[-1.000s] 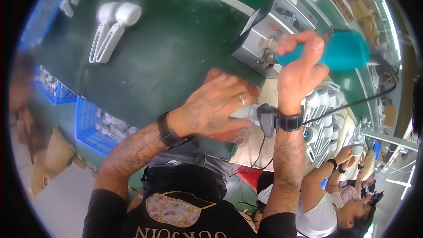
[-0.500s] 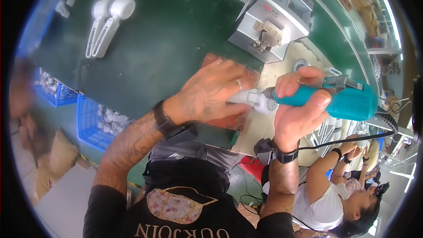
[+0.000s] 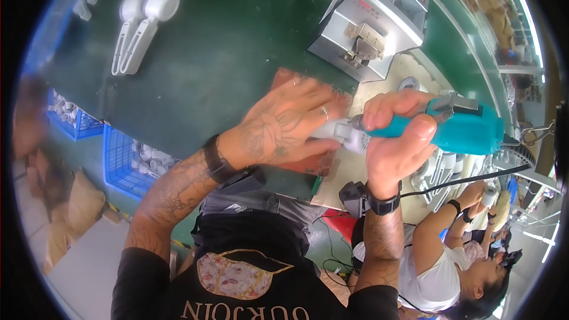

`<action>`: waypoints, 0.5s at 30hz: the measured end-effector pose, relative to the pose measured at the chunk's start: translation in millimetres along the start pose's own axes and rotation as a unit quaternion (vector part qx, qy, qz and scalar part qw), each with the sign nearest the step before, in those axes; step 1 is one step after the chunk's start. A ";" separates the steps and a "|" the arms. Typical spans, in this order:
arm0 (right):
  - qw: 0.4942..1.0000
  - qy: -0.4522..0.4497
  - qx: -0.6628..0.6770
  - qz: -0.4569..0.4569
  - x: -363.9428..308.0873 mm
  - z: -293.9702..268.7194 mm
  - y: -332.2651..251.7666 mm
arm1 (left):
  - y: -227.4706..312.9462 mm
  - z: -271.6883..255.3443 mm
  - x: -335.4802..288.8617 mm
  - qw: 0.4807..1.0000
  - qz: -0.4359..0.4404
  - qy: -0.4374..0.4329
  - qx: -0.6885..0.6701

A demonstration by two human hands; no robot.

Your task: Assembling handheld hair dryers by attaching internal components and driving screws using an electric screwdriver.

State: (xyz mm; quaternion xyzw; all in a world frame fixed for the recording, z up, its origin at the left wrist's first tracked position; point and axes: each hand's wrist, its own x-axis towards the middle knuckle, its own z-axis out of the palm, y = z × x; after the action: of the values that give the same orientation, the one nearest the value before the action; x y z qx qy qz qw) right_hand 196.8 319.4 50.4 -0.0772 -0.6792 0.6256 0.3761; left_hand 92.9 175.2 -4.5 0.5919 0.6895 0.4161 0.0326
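Observation:
My right hand (image 3: 398, 136) is wrapped round a teal electric screwdriver (image 3: 468, 129), which lies nearly level with its tip toward the left. The tip meets a white plastic part with a rounded, grilled end (image 3: 355, 137). My left hand (image 3: 290, 124) grips that part and holds it low over a reddish-brown mat (image 3: 288, 77); its far end is hidden under my fingers. The exact contact point of the bit is hard to make out. At the far left of the table (image 3: 195, 83) lie two white round-headed plastic devices with slotted handles (image 3: 139, 41).
A silver machine (image 3: 370, 29) stands at the back right. Blue baskets (image 3: 121, 169) of white parts sit below the left table edge. Several white devices (image 3: 441, 172) lie right, beside a black cord (image 3: 456, 189). A co-worker (image 3: 435, 261) sits at lower right, holding a white piece.
The screwdriver and my right hand have shifted slightly left. My left hand keeps its grip on the white part. The co-worker's hands have moved, and a white piece now shows in them.

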 end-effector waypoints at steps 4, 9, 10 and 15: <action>1.000 -0.010 0.000 0.014 0.1 0.9 2.2 | 1.6 -1.3 1.0 1.000 0.000 0.010 0.000; 0.999 -0.014 -0.037 0.002 8.0 7.0 -4.9 | -3.1 -0.3 -3.4 0.999 0.014 -0.034 0.013; 0.999 0.015 -0.032 0.016 13.9 6.0 -8.0 | -2.2 0.7 -1.3 0.999 0.017 -0.028 0.017; 0.991 0.092 -0.095 -0.008 63.7 35.9 -10.3 | -5.0 1.3 -9.4 0.999 0.001 0.043 0.022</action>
State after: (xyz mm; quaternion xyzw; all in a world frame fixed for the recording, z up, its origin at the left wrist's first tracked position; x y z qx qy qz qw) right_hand 133.9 325.5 88.5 -0.1646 -0.6989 0.5451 0.4328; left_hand 92.5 168.2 -12.6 0.5751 0.6983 0.4260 -0.0100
